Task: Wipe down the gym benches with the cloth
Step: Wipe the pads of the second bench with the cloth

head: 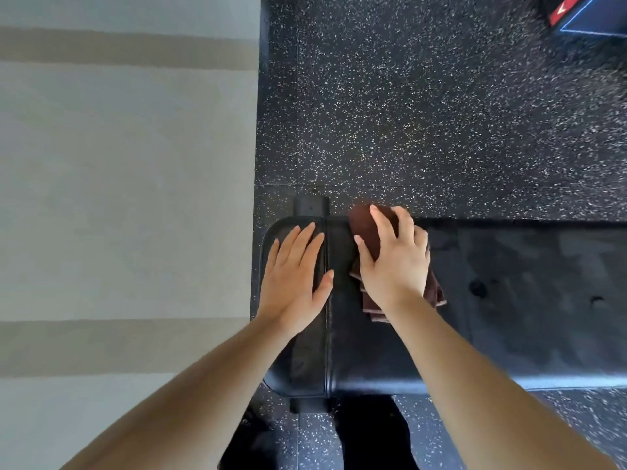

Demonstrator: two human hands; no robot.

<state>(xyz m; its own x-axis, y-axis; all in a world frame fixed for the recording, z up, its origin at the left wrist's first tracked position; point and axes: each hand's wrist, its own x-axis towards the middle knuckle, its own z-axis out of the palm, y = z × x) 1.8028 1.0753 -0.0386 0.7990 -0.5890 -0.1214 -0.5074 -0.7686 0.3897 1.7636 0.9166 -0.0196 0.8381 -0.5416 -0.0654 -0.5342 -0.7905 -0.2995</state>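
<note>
A black padded gym bench [509,300] runs from the centre to the right edge, with a seam near its left end. A folded dark brown cloth [364,225] lies on the pad, reaching its far edge. My right hand [395,262] presses flat on the cloth with fingers spread and slightly bent. My left hand [293,276] rests flat on the bench's left end section, fingers straight, holding nothing. Both forearms come in from the bottom of the view.
A pale grey wall [129,198] with beige stripes fills the left side, close to the bench end. Speckled black rubber floor [441,113] lies beyond the bench. A blue and red box [590,15] sits at the top right corner.
</note>
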